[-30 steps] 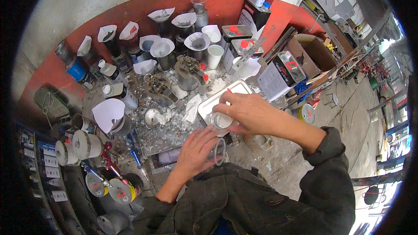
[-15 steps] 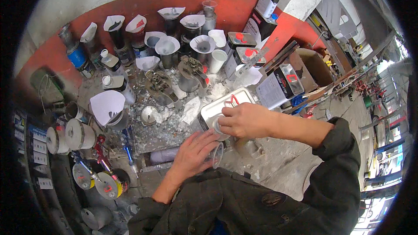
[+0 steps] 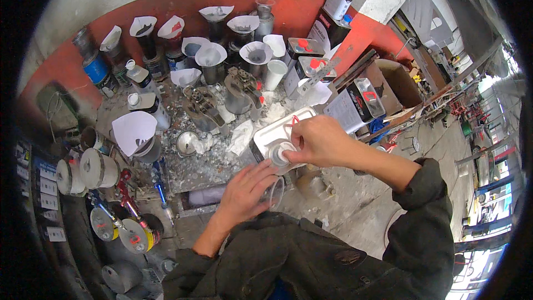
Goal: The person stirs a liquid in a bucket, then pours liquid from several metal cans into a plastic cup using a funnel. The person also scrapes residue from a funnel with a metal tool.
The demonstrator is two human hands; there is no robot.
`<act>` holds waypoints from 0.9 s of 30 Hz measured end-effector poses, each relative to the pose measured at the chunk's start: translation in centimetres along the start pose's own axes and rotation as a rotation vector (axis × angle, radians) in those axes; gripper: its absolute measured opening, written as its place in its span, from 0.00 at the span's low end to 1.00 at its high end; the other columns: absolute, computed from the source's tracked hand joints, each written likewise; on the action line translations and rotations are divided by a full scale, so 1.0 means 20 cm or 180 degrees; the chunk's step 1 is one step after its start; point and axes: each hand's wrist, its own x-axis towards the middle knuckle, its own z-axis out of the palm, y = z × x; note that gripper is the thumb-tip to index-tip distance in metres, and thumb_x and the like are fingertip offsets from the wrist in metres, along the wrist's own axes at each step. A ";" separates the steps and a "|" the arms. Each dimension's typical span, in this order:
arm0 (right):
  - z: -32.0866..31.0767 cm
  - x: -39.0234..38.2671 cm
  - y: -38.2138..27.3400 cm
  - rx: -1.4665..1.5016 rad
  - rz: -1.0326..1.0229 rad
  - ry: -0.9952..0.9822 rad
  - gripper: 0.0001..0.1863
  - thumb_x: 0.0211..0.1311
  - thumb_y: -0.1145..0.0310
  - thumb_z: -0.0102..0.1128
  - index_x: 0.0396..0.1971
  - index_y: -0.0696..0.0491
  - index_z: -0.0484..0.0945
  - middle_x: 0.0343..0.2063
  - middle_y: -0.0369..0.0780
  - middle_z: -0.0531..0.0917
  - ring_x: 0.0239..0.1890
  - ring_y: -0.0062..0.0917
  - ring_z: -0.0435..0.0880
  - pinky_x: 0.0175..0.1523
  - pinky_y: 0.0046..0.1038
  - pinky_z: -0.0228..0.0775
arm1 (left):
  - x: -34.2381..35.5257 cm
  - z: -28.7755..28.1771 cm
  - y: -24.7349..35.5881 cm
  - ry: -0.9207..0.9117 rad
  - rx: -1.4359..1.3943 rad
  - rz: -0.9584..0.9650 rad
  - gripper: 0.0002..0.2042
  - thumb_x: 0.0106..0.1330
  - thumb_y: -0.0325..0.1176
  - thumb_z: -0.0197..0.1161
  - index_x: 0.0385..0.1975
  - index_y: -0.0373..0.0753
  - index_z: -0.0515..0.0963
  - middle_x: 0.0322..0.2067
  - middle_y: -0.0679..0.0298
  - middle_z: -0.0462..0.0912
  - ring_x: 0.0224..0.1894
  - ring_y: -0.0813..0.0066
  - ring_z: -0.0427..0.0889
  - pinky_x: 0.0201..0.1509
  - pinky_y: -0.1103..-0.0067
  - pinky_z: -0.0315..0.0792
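My right hand [image 3: 322, 143] has its fingertips drawn together, pinching a round cap [image 3: 281, 151] on top of the rectangular can [image 3: 272, 131]; whether the cap sits loose or seated I can't make out. My left hand [image 3: 247, 189] lies with its fingers spread against the can's near corner, I suppose to stop it turning under my other hand. That same hand seems to have a clear cup [image 3: 277, 193] caught low between thumb and palm, tilted aside, probably to leave those fingers free. My own hand covers the thumb's hold on it.

The can is at the front right of the worktop [image 3: 222, 158], close to my body, which I'd say gives me an easy reach. Its red handle [image 3: 295, 117] is partly behind my right hand, and its base is hidden. A crumpled white rag [image 3: 241, 138] lies just left of it. Farther back, paper funnels [image 3: 211, 54] sit in cups, presumably so liquid can drain through; what is inside those cups stays out of sight.
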 end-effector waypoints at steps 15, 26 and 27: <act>0.01 0.03 0.03 -0.1292 -0.2769 -0.0058 0.19 0.50 0.67 0.60 0.45 0.52 0.76 0.43 0.35 0.79 0.51 0.32 0.76 0.50 0.35 0.71 | -0.04 0.02 0.02 -0.0040 0.0025 -0.0139 0.36 0.41 0.31 0.76 0.56 0.42 0.71 0.62 0.63 0.72 0.69 0.64 0.66 0.67 0.62 0.65; 0.04 0.01 -0.04 -0.0171 0.0177 -0.0034 0.22 0.53 0.50 0.64 0.18 0.57 0.79 0.16 0.47 0.79 0.23 0.45 0.81 0.31 0.42 0.72 | -0.02 0.04 0.02 0.0124 0.0082 -0.0048 0.30 0.45 0.34 0.77 0.51 0.43 0.71 0.57 0.61 0.76 0.64 0.54 0.72 0.62 0.60 0.70; 0.06 0.00 -0.01 -0.0011 -0.0061 0.0019 0.21 0.52 0.52 0.65 0.20 0.58 0.78 0.17 0.47 0.79 0.24 0.45 0.82 0.32 0.42 0.72 | 0.00 0.05 0.01 0.0092 0.0101 -0.0067 0.31 0.45 0.34 0.77 0.51 0.43 0.71 0.57 0.61 0.77 0.64 0.54 0.72 0.62 0.60 0.70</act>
